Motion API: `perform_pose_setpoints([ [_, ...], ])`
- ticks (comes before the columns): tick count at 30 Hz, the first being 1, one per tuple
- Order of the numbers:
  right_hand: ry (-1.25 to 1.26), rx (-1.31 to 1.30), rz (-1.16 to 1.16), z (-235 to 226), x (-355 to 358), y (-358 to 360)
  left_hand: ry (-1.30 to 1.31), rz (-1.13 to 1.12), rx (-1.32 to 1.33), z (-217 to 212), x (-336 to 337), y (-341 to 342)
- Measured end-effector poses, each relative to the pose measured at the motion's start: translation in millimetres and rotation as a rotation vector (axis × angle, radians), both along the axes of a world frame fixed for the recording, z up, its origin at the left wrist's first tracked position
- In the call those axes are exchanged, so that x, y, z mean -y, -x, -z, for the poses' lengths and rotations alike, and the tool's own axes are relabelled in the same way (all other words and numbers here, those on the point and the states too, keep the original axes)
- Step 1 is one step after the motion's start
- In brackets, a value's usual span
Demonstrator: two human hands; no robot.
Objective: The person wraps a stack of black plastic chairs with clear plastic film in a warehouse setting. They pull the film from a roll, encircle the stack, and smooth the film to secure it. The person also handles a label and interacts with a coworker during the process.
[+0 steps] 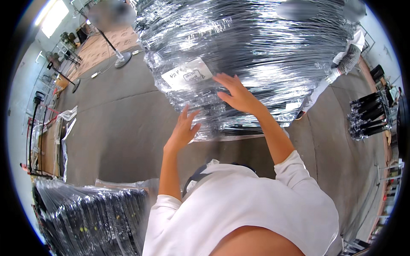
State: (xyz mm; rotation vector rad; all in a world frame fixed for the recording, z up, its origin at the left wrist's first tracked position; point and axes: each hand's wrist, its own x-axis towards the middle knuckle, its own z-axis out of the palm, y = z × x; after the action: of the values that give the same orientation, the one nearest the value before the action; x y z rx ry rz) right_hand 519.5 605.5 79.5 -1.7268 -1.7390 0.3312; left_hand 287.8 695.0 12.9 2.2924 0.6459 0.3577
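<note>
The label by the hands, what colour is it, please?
The label is white, seen best in head view.

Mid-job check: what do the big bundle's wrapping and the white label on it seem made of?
The wrapping looks like glossy clear plastic film: creases and streaky bright glints show. The white label is probably paper, flat and opaque with dark markings, though thin plastic is possible.

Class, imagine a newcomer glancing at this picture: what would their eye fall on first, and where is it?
First, the large, shiny film-wrapped bundle at the top centre, with a white sheet on its left part. Just below, the person's left hand and right hand spread open, the right by the sheet's right edge. Another wrapped stack glints at lower left.
</note>
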Motion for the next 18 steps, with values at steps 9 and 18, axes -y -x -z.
perform_pose_setpoints([
  [9,-0.492,0.447,0.199,-102.2,-77.6,-20.4,-0.351,0.1,0.275,-93.9,-79.2,-37.3],
  [18,-0.483,0.607,0.369,-110.2,-109.4,-37.5,-0.94,-0.284,0.392,-193.3,-140.2,-95.1],
])
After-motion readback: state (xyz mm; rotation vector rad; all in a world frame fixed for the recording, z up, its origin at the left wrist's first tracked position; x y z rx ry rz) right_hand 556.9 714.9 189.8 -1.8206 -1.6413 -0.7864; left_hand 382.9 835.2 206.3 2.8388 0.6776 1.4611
